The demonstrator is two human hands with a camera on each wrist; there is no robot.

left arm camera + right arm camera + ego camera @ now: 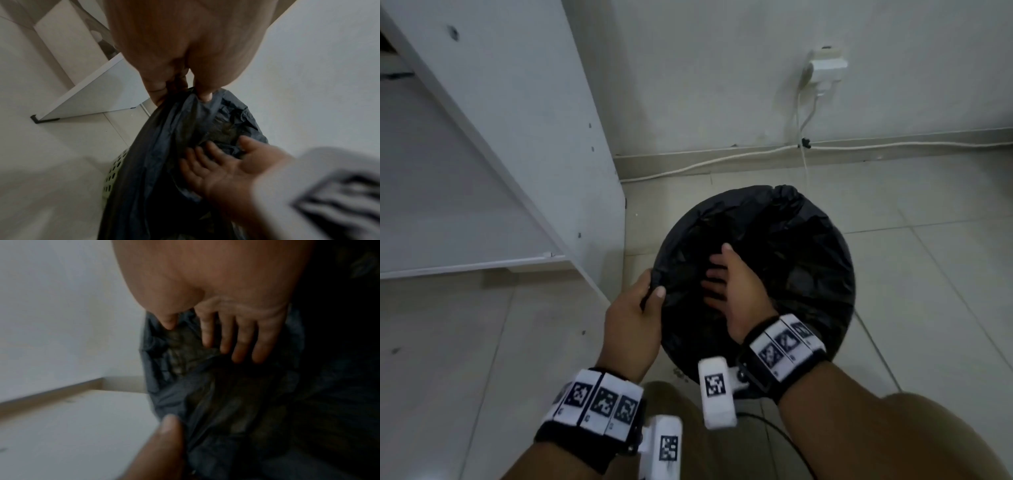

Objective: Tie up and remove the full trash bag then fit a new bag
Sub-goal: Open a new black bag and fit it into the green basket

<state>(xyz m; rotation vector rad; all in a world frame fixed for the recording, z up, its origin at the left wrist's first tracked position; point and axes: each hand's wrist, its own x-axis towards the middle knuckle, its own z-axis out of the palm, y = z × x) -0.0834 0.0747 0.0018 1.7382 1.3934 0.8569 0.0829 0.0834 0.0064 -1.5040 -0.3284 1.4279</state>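
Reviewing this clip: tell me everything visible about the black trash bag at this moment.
The black trash bag is thin, crinkled, slightly glossy plastic, lining a round bin whose pale perforated wall shows in the left wrist view. Its edge is draped over the rim, with a bunched fold at the far side. The mouth is open, not tied. The left hand pinches the near-left edge and lifts it; the right hand, fingers spread, reaches into the opening against the plastic. Contents are too dark to identify.
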